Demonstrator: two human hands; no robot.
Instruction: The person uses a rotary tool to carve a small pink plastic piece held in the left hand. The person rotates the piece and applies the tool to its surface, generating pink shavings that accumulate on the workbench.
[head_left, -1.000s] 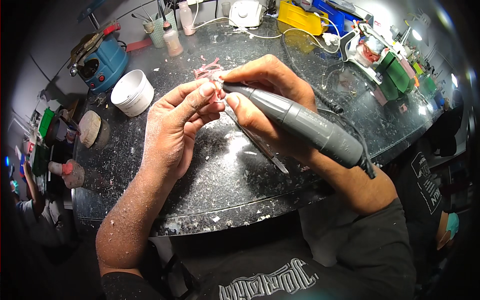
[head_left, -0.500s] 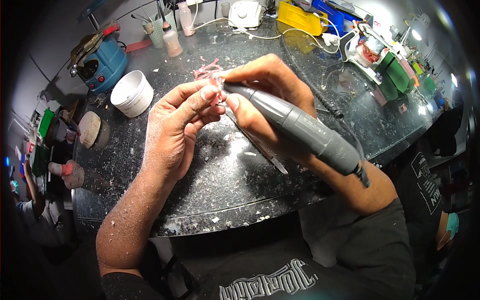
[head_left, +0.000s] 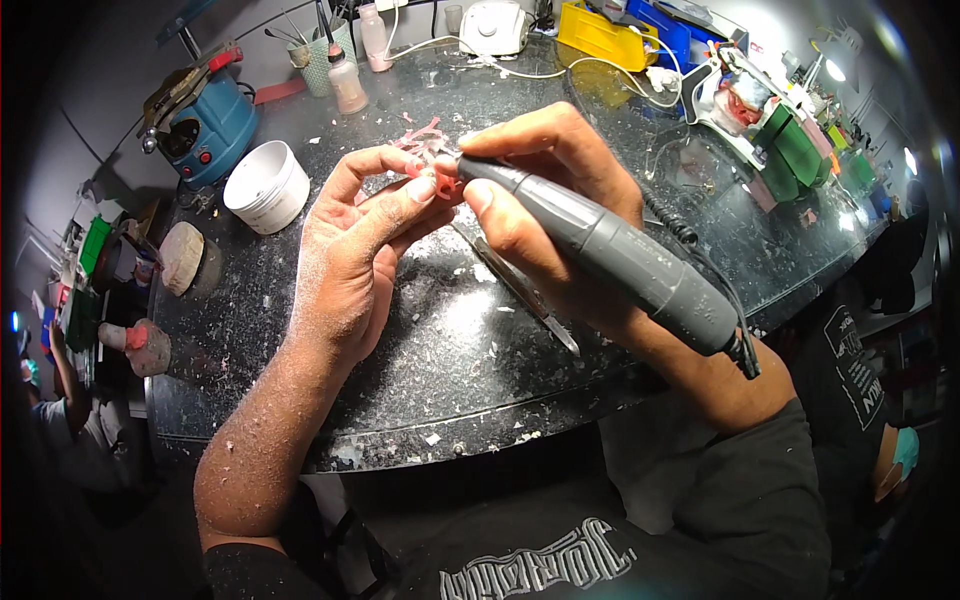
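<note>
My left hand [head_left: 345, 245], dusted with pale powder, pinches a small pink denture-like piece [head_left: 447, 184] between thumb and fingers. My fingers hide much of the piece. My right hand [head_left: 560, 180] wraps round a dark grey rotary handpiece [head_left: 625, 255], its nose pointing left at the piece. Whether the bur touches it I cannot tell, as the tip is small and partly hidden. Behind the fingertips show thin pink strips [head_left: 428, 131]. Under my right hand a slim metal tool [head_left: 540, 312] lies on the black table [head_left: 420, 400].
A white tub [head_left: 266, 190], a round plaster block [head_left: 181, 258] and a blue machine [head_left: 205, 140] stand at left. Bottles, including a pink-filled one [head_left: 346, 85], and a yellow bin [head_left: 600, 38] are at the back. A coiled cord [head_left: 680, 230] trails behind the handpiece. White scraps litter the tabletop.
The handpiece has shifted slightly right and down at its rear end. My left fingers have turned the pink piece a little, and more of it shows.
</note>
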